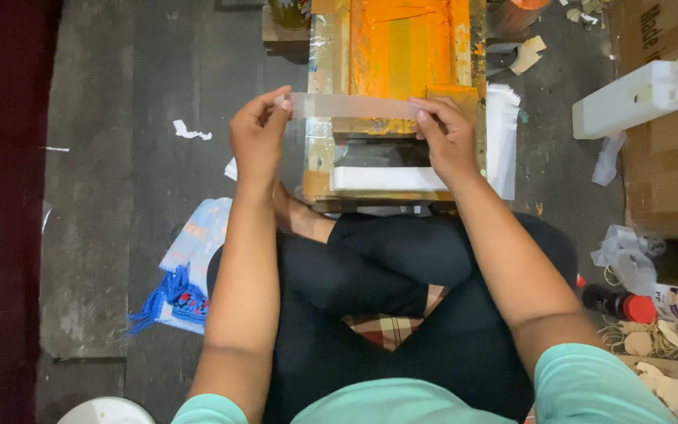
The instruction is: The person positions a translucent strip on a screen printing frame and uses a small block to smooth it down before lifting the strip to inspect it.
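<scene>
1. Presently held level above the near end of the orange-stained printing frame [402, 47]: a strip of clear tape [351, 106], long axis running left to right.
2. Pinched at its left end by left hand [256, 141], at its right end by right hand [445, 137]; fingers closed on tape, both equally near.
3. Appeared translucent, pale, taut, uncreased.
4. Noted beneath frame's near edge: white paper stack [390, 179].

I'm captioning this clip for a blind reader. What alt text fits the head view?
Seen from above, a seated person's left hand and right hand stretch a strip of clear tape between them over an orange-stained printing frame. Their crossed legs in black fill the foreground, and a white plastic jug lies on a cardboard box at right.
</scene>
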